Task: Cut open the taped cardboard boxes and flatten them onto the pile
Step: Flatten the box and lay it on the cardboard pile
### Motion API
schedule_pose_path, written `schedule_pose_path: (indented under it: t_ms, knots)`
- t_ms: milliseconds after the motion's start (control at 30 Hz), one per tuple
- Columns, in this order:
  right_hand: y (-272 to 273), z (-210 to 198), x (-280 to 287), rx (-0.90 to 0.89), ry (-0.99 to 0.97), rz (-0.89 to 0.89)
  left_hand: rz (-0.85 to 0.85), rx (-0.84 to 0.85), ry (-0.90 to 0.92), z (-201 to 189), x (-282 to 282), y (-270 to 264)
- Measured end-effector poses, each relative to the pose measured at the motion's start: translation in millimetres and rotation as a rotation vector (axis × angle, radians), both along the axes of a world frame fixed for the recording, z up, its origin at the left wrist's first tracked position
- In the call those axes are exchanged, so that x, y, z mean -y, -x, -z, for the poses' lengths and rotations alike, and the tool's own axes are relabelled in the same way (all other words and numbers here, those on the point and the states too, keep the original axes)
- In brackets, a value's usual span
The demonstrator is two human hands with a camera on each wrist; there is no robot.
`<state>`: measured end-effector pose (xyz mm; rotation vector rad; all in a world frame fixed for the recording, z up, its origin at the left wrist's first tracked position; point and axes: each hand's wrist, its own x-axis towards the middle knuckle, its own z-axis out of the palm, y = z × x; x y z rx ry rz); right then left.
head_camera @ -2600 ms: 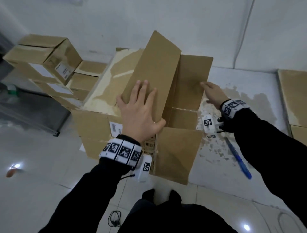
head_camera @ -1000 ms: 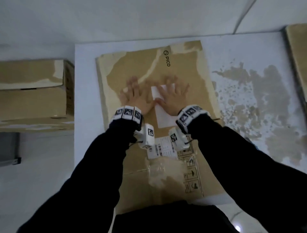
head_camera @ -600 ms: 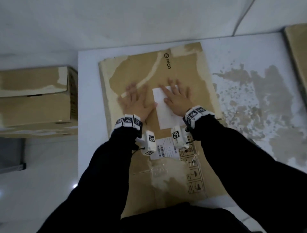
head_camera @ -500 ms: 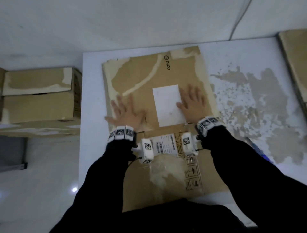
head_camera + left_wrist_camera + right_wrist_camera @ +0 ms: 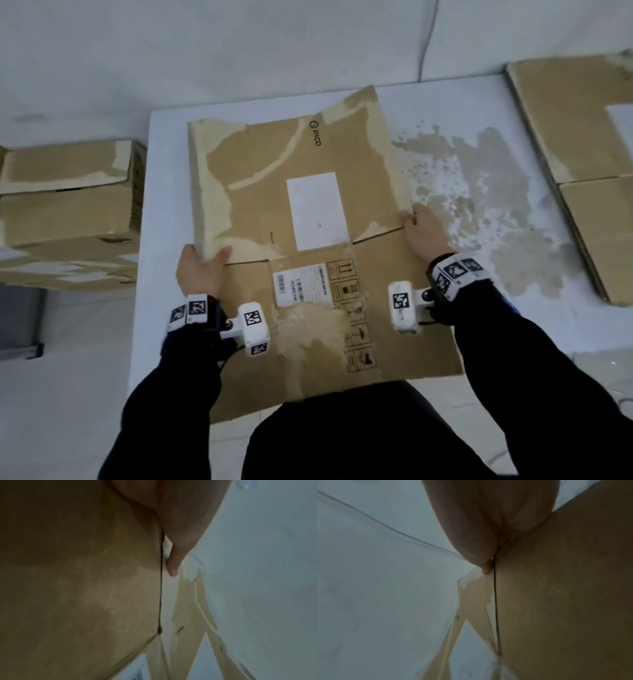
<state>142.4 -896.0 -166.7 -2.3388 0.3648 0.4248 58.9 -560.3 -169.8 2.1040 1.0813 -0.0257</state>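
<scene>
1. At the left edge of a flattened cardboard box (image 5: 308, 246), the person's left hand (image 5: 200, 270) grips the board, thumb on top and fingers tucked beneath the edge; the left wrist view shows one fingertip (image 5: 173, 570) lying along a slit between panels.
2. On the opposite side, the right hand (image 5: 424, 233) holds the box's right edge at a flap crease, fingers curled over the rim.
3. Both wrists carry bands printed with black-and-white square markers, and a small white camera block with the same markers juts from each.
4. The flattened box lies on a white worktop (image 5: 164, 192), its near edge overhanging toward the person's dark clothing.
5. Printed near the far edge is the brand "PICO" (image 5: 315, 135) with a round logo; a blank white label (image 5: 317, 210) sits mid-panel.
6. Nearer the person, a shipping label (image 5: 301, 284) bears barcodes and text too small to read, beside a column of handling symbols (image 5: 352, 318), one with upward arrows.
7. Pale torn patches scar the board's surface.
8. To the left, stacked cardboard boxes (image 5: 68, 212) stand beside the worktop.
9. To the right, a pile of flat cardboard (image 5: 582, 144) rests on the worktop, beyond a brown, flaked stain (image 5: 479, 192).
</scene>
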Motion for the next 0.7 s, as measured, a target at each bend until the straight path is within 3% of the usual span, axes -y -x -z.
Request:
schedule_pose_path:
  t_ms: [100,233,433,600,700]
  knots:
    - [3,-14,26,0.096,-0.113,0.035,0.033,0.097,-0.051,-30,17,-6]
    - [-7,-41,119,0.225,-0.24,0.135,0.106,0.276,-0.008,-80,79,-32]
    - [-29,-77,318,0.363,-0.157,0.211,0.212,0.453,0.176,-97,264,-82]
    - [-49,-98,480,0.411,-0.015,0.423,0.223,0.404,0.333,-87,440,-122]
    - [-73,-102,543,0.433,0.085,0.49,0.26,0.367,0.37,-77,516,-146]
